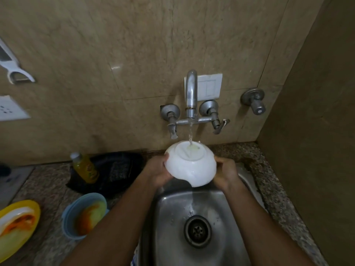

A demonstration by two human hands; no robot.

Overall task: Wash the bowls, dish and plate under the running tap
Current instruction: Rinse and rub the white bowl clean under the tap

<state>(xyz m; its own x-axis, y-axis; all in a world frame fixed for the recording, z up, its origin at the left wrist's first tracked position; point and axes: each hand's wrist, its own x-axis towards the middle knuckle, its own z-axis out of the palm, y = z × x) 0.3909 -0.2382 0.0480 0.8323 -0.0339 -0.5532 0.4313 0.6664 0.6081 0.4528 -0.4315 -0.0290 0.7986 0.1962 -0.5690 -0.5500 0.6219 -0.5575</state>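
A white bowl (pixel 190 166) is held upside down over the steel sink (pixel 172 227), its base under the stream from the tap (pixel 191 93). Water runs off the bowl's lower rim into the sink. My left hand (pixel 158 171) grips the bowl's left side and my right hand (pixel 225 172) grips its right side. On the counter at the left stands a blue bowl (pixel 84 214) smeared with orange sauce. Further left lies a yellow plate (pixel 21 223) with a white dish (pixel 13 219) on it, also stained orange.
A bottle of yellow liquid (pixel 85 167) stands against a dark cloth or bag (pixel 115 169) behind the blue bowl. A second valve (pixel 254 100) sticks out of the wall at the right. The speckled counter (pixel 269 181) meets a side wall on the right.
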